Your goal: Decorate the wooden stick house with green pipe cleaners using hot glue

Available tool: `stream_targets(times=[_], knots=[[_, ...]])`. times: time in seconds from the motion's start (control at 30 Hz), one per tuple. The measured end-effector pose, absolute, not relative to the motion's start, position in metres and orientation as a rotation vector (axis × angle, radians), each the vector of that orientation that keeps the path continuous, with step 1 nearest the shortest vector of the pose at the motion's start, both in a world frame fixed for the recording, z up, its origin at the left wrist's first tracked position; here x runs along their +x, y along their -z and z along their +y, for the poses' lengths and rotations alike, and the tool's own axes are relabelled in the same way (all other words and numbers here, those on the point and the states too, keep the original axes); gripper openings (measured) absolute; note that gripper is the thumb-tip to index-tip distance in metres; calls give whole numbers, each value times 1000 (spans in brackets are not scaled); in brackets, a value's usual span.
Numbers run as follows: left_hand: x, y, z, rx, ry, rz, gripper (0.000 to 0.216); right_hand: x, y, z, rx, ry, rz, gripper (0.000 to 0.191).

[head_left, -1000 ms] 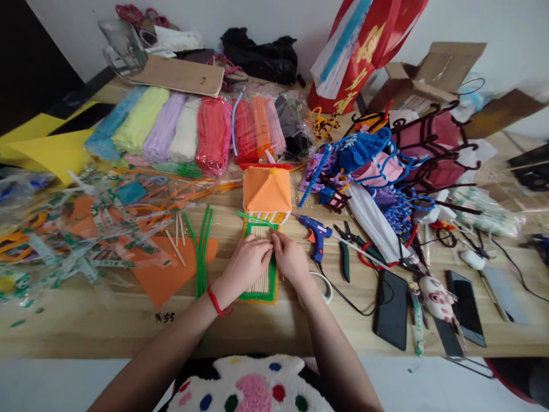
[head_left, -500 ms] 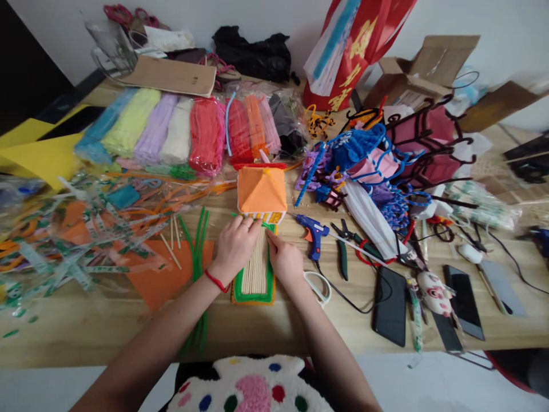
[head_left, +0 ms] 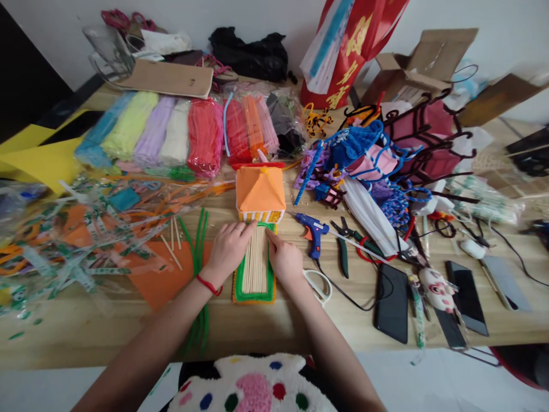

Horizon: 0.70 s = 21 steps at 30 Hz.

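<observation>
A small craft house with an orange roof (head_left: 260,190) stands mid-table. In front of it lies a mat of wooden sticks (head_left: 256,264) bordered with green pipe cleaner on an orange base. My left hand (head_left: 229,247) rests on the mat's left edge, fingers stretched forward to the far end near the house. My right hand (head_left: 283,258) lies on the right edge, index finger pointing onto the far right corner. Neither hand holds anything loose.
Bags of coloured pipe cleaners (head_left: 180,134) lie at the back. Green pipe cleaners (head_left: 198,252), loose sticks and plastic wrappers (head_left: 72,240) sit left. A blue glue gun (head_left: 313,232), pliers (head_left: 343,249), scissors (head_left: 318,284) and phones (head_left: 390,303) lie right.
Both hands slid from the middle of the stick mat to its far end beside the house, parting to either edge. The sticks in the middle now show.
</observation>
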<state>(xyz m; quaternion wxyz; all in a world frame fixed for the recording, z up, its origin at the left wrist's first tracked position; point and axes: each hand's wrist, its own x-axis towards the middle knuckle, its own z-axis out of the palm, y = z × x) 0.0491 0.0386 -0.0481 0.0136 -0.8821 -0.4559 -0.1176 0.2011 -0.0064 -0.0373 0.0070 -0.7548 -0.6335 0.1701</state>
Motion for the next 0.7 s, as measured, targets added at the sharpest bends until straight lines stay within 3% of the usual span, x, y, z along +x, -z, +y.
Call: stream_targets(times=[0.37, 0.7], knots=[[62, 50, 46, -2781, 594, -1673, 24, 200, 40, -9, -2368, -464, -2047, 41], [84, 15, 41, -2791, 169, -1609, 25, 199, 39, -8, -2390, -467, -2042, 40]])
